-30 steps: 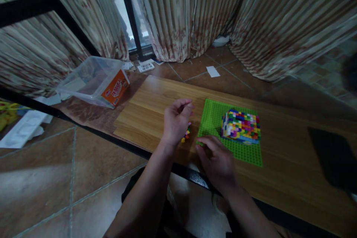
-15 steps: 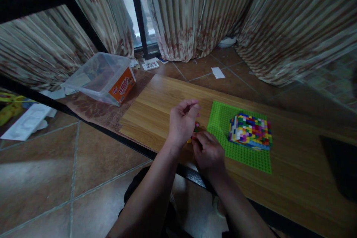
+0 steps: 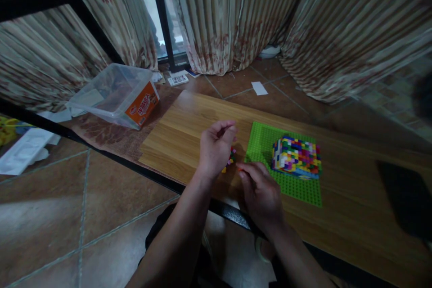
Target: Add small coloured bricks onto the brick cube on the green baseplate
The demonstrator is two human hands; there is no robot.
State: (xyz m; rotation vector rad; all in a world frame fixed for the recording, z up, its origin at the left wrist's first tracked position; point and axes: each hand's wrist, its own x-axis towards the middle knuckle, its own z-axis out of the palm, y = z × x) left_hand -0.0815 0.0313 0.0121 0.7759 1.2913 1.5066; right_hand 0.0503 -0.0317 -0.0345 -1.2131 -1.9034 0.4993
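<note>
My right hand (image 3: 265, 191) pinches a small red toy brick (image 3: 240, 169) between thumb and forefinger, just above the wooden board. My left hand (image 3: 216, 146) is raised over the board with its fingers curled and the thumb against them; what it holds, if anything, is hidden. Behind the left hand lies a small pile of loose coloured bricks (image 3: 231, 156), partly covered by it. To the right, a green baseplate (image 3: 299, 194) carries a block-shaped build of many coloured bricks (image 3: 297, 156).
A clear plastic bin (image 3: 114, 94) with an orange label stands at the left end of the wooden board (image 3: 178, 130). A dark flat object (image 3: 401, 193) lies at the right. The board's dark front frame (image 3: 232, 213) runs near my lap. Curtains (image 3: 216, 18) hang behind.
My right hand has drawn away from the loose pile to the right, with the red brick in its fingertips. The left hand keeps nearly the same pose. The view has shifted slightly.
</note>
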